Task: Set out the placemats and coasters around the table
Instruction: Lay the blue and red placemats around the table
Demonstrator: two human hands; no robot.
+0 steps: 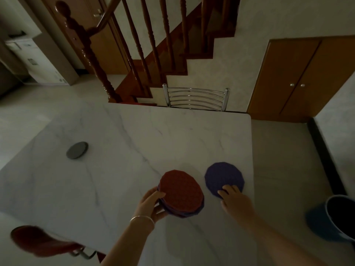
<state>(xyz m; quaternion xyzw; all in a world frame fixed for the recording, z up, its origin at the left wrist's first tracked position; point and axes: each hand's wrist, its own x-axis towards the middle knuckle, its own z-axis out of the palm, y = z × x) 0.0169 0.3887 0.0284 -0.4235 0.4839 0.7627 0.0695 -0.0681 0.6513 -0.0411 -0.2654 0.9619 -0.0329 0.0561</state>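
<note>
Dim light falls over a white marble table (134, 143) that fills the middle of the view, with a wooden staircase (146, 60) and a steel chair back (196, 97) beyond its far edge and a wooden cabinet (299, 77) to the right. On the floor at the right stands a blue bucket (330, 221), and a red seat (38, 240) shows at the near left corner.

The left hand (153, 202) grips a stack of round mats (181, 192) — thumb on the red top one, fingers curled under the purple ones below — and holds it just above the table near the near right side. The right hand (233, 198) is spread fairly flat, its fingertips (227, 189) pressing on the near edge of a single purple mat (223, 177) that lies flat on the table close to the right edge, just beside the stack; the hand grasps nothing.

Well apart from these, toward the left of the table, lies a small dark grey disc (77, 150) — flat on the marble, alone.
</note>
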